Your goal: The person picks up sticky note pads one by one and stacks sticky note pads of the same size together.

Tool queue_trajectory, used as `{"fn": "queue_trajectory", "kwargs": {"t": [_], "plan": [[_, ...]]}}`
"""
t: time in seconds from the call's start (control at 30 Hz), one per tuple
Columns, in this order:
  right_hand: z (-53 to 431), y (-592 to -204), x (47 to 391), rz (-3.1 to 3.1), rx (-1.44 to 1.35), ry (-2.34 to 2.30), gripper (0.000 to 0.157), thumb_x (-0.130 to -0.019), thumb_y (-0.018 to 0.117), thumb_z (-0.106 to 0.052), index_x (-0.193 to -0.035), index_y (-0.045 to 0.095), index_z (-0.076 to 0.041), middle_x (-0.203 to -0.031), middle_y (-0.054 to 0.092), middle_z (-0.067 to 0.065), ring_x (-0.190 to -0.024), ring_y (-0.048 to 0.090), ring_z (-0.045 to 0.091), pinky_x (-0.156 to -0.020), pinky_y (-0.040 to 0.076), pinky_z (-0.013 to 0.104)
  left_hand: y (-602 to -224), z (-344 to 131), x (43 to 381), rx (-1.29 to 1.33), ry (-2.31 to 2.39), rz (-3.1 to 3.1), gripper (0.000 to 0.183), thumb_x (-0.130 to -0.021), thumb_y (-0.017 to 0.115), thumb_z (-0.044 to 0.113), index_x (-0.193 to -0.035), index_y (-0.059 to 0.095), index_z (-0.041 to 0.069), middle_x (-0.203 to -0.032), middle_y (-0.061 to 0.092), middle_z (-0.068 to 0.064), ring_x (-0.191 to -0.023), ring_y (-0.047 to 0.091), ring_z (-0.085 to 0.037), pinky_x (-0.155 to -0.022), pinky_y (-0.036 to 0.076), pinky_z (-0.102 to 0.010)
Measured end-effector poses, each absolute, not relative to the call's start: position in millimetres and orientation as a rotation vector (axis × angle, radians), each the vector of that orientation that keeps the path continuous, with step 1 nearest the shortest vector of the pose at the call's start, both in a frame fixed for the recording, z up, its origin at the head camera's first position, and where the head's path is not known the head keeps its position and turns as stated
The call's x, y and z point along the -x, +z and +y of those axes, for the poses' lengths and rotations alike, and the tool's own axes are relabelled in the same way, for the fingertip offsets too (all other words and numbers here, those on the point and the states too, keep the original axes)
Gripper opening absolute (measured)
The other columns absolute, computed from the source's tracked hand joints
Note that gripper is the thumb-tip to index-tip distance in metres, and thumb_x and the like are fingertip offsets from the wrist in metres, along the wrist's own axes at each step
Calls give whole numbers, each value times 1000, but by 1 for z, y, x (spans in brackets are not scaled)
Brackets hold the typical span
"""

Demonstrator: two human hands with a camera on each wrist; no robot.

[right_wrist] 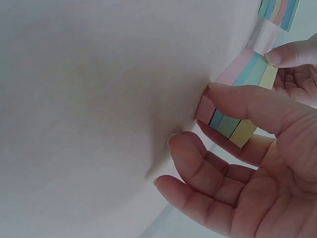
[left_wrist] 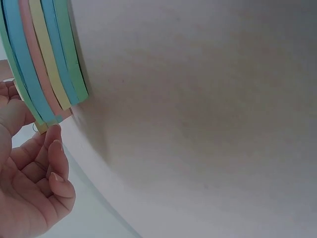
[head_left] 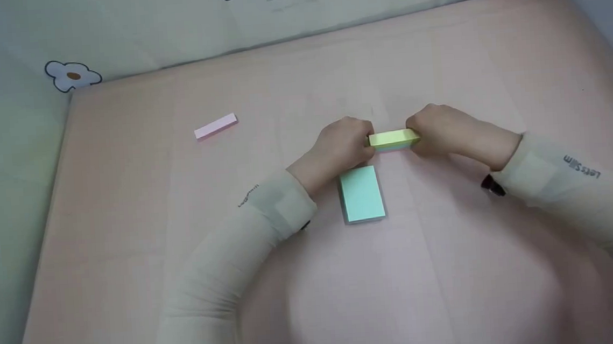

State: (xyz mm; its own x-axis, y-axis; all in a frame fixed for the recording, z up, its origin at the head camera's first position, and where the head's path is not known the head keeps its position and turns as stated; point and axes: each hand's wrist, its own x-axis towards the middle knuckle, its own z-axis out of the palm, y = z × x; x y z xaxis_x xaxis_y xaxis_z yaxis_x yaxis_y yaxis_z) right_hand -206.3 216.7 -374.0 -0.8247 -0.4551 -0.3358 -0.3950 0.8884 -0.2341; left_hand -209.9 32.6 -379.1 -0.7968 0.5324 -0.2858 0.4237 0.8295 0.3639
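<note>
Both hands hold one low stack of pastel bar-shaped blocks at its two ends, a yellow bar uppermost. In the right wrist view its layers show as yellow, green, blue and pink, with the pink side close to the tabletop. My left hand grips the left end. At the right end my right hand pinches the layers between thumb and index finger, its other fingers loosely bent. Nearer to me, just below the left hand, stands a second stack topped in mint green; its striped side fills the left wrist view's upper left corner.
A single pink bar lies to the left on the pinkish tabletop. Pale walls with flower drawings close off the back and sides. A small dark wrist device shows under the right sleeve.
</note>
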Motion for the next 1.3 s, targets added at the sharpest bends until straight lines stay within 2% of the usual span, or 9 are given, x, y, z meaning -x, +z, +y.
{"fn": "queue_trajectory", "kwargs": {"t": [0.53, 1.3], "plan": [[215, -373, 206, 2656, 597, -203, 5, -74, 60, -2, -79, 60, 0, -66, 54, 7, -58, 43, 20, -55, 36, 31, -379, 31, 210, -725, 398, 2626, 26, -87, 57, 19, -110, 64, 8, -102, 66, -3, -85, 54, -13, -78, 46, -27], [216, -375, 207, 2667, 653, -230, 4, -72, 61, 0, -76, 60, 1, -64, 54, 6, -56, 42, 19, -54, 37, 30, -383, 32, 213, -717, 384, 2607, 25, -84, 58, 16, -106, 64, 8, -95, 66, -2, -77, 51, -12, -70, 45, -25]]}}
